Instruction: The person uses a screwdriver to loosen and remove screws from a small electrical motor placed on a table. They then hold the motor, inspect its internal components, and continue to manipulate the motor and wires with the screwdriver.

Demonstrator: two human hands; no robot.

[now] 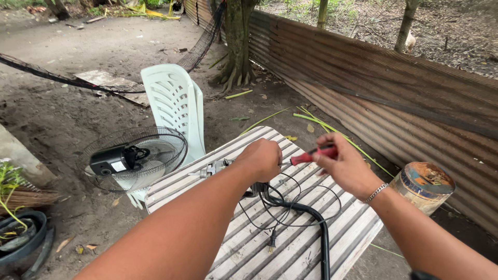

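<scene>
- A grey metal fan part (213, 168) is clamped in the closed left hand (262, 158) at the far edge of the slatted white table (311, 243).
- A red-handled screwdriver (313, 154) is gripped in the closed right hand (345, 166), its tip pointed at the part, right beside the left fist.
- For a clean turn, the blade is best kept in line with the screw and the part pinned hard to the table.
- The black stand pole (311, 218) and loose power cord (282, 215) are laid across the table, just below the hands.
- The fan head with its wire grille (132, 158) is propped on a white plastic chair (176, 103), left of the table.
- Bare dirt ground, a rusty corrugated fence (394, 93) and a worn barrel (423, 184) are seen to the right of the table.
</scene>
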